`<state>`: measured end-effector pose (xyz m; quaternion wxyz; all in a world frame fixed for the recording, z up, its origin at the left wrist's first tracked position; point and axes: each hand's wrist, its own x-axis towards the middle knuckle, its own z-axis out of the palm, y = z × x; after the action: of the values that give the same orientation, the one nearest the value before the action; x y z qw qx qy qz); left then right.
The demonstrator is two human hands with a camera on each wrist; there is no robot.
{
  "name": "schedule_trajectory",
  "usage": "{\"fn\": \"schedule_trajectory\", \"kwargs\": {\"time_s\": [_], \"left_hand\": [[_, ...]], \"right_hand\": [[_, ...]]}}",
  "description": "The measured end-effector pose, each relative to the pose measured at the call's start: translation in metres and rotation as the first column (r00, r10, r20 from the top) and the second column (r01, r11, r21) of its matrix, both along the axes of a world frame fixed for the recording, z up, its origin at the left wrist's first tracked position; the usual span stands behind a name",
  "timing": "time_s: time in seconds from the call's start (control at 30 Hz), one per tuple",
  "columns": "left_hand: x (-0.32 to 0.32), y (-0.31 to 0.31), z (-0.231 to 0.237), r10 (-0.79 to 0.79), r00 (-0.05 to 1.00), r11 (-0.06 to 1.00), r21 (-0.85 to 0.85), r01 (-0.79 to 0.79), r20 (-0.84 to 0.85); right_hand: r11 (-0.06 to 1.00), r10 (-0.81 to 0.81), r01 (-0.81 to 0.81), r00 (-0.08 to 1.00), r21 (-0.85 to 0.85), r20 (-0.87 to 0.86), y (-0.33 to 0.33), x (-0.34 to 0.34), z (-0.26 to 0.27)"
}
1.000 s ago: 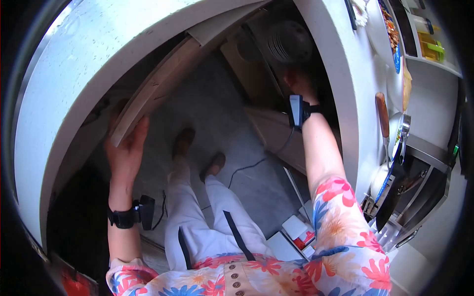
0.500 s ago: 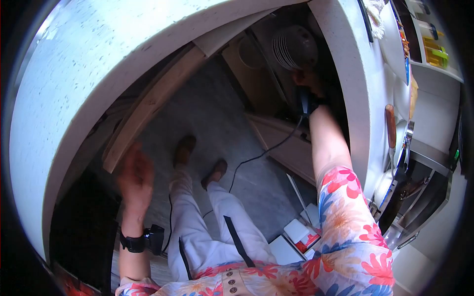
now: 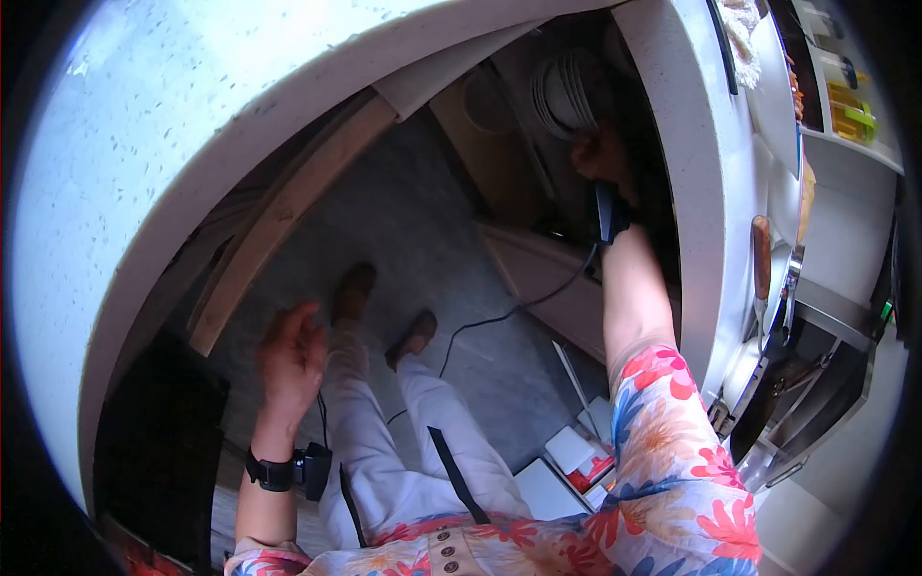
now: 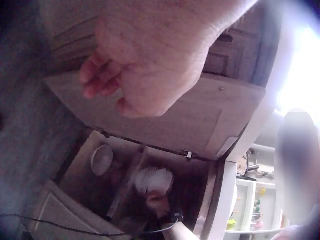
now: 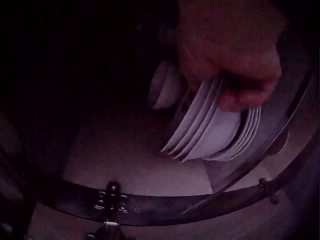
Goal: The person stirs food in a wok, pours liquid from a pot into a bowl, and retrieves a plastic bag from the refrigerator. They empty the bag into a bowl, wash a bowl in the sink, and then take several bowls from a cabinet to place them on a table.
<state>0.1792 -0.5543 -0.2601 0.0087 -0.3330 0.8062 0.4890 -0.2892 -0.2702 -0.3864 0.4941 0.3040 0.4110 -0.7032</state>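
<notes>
Inside the dim cabinet, my right hand point(image 3: 603, 161) grips the edge of a stack of white plates point(image 3: 565, 94). In the right wrist view the fingers of the right hand point(image 5: 232, 60) curl over the rims, and several plates point(image 5: 200, 125) lean apart from the others behind them. My left hand point(image 3: 293, 360) hangs in the air with loosely bent fingers, holding nothing, near the lower end of the opened cabinet door point(image 3: 279, 216) and not touching it. The left wrist view shows the left hand point(image 4: 145, 60) in front of that door point(image 4: 180, 115).
A round bowl point(image 4: 101, 160) stands in the cabinet's other compartment, past a divider point(image 4: 126, 182). A second door point(image 3: 552, 278) hangs open below, with a black cable point(image 3: 499, 317) across it. The counter edge point(image 3: 144, 226) curves overhead. White boxes point(image 3: 571, 449) lie at the lower right.
My left hand has let go of the door edge and moved down and right. My right hand has reached the plates, and some of them have tilted.
</notes>
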Motion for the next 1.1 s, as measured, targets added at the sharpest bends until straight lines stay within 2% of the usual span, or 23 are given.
{"fn": "schedule_trajectory", "kwargs": {"time_s": [0.07,0.17,0.3,0.37,0.5,0.53,0.57,0.6,0.63,0.67,0.7,0.77,0.8,0.87,0.9,0.93,0.97,1.0,1.07,1.1], "left_hand": [[0.003,0.001,-0.001,-0.021,1.000,1.000,0.001,0.021,0.023],[0.004,0.002,-0.004,0.005,0.999,0.998,0.065,-0.007,0.040],[0.004,0.004,-0.006,-0.005,0.999,0.999,0.050,0.003,0.037],[0.004,0.004,-0.006,-0.023,0.998,1.000,0.015,0.022,0.060],[0.002,0.005,-0.003,-0.044,0.997,0.999,0.002,0.044,0.068],[0.000,0.006,-0.002,-0.062,0.995,0.998,-0.006,0.063,0.078],[-0.002,0.007,-0.005,-0.080,0.993,0.997,-0.010,0.081,0.083],[-0.005,0.008,-0.005,-0.081,0.993,0.997,-0.011,0.082,0.084],[-0.008,0.009,-0.006,-0.083,0.991,0.996,0.023,0.081,0.103],[-0.013,0.010,-0.007,-0.085,0.989,0.995,0.056,0.079,0.122],[-0.017,0.011,-0.009,-0.086,0.989,0.995,0.055,0.080,0.123],[-0.029,0.014,-0.014,-0.071,0.996,0.994,0.085,0.066,0.063],[-0.036,0.016,-0.015,-0.073,0.995,0.994,0.087,0.068,0.064],[-0.054,0.017,-0.016,-0.080,0.993,0.962,0.267,0.053,0.088],[-0.066,0.017,-0.016,-0.081,0.993,0.962,0.267,0.055,0.088],[-0.079,0.015,-0.015,-0.090,0.988,0.909,0.415,0.029,0.128],[-0.093,0.015,-0.015,-0.105,0.981,0.833,0.553,-0.004,0.166],[-0.107,0.016,-0.015,-0.106,0.981,0.833,0.554,-0.003,0.165],[-0.132,0.017,-0.016,0.076,0.994,0.569,0.816,-0.104,0.073],[-0.140,0.015,-0.020,0.076,0.995,0.568,0.816,-0.102,0.071]], "right_hand": [[0.991,-0.063,0.075,0.992,-0.110,0.106,-0.002,0.002,-0.002],[0.992,0.032,-0.020,0.995,-0.123,0.092,-0.008,0.003,0.004],[0.986,0.033,0.000,0.980,-0.165,0.195,-0.012,0.006,0.005],[0.994,-0.031,0.051,0.979,-0.095,0.202,-0.010,0.002,-0.003],[0.981,-0.102,0.135,0.968,-0.136,0.228,0.000,-0.006,-0.037],[0.994,0.083,-0.074,0.989,0.078,-0.123,0.006,-0.009,-0.057],[0.919,0.328,-0.188,0.852,0.347,-0.408,0.014,-0.014,-0.079],[0.770,0.584,-0.184,0.588,0.610,-0.560,0.023,-0.017,-0.099],[0.580,0.797,-0.063,0.253,0.812,-0.549,0.026,-0.017,-0.108],[0.387,0.922,0.149,-0.083,0.910,-0.378,0.029,-0.018,-0.114],[0.387,0.922,0.149,-0.081,0.910,-0.379,0.035,-0.019,-0.119],[0.390,0.884,0.320,-0.392,0.864,-0.254,0.037,-0.007,-0.103],[0.387,0.886,0.320,-0.390,0.865,-0.252,0.059,0.027,-0.054],[0.594,0.804,0.263,-0.161,0.760,-0.573,-0.012,0.067,0.003],[0.594,0.804,0.264,-0.160,0.760,-0.572,-0.017,0.078,0.018],[0.824,0.444,0.149,0.430,0.547,-0.786,-0.021,0.087,0.029],[0.940,-0.079,0.236,0.852,0.245,-0.518,-0.026,0.097,0.040],[0.940,-0.079,0.237,0.851,0.246,-0.519,-0.032,0.112,0.053],[0.936,0.070,0.104,0.882,0.337,-0.466,-0.048,0.149,0.078],[0.903,0.203,0.018,0.862,0.428,-0.464,-0.057,0.166,0.092]]}}
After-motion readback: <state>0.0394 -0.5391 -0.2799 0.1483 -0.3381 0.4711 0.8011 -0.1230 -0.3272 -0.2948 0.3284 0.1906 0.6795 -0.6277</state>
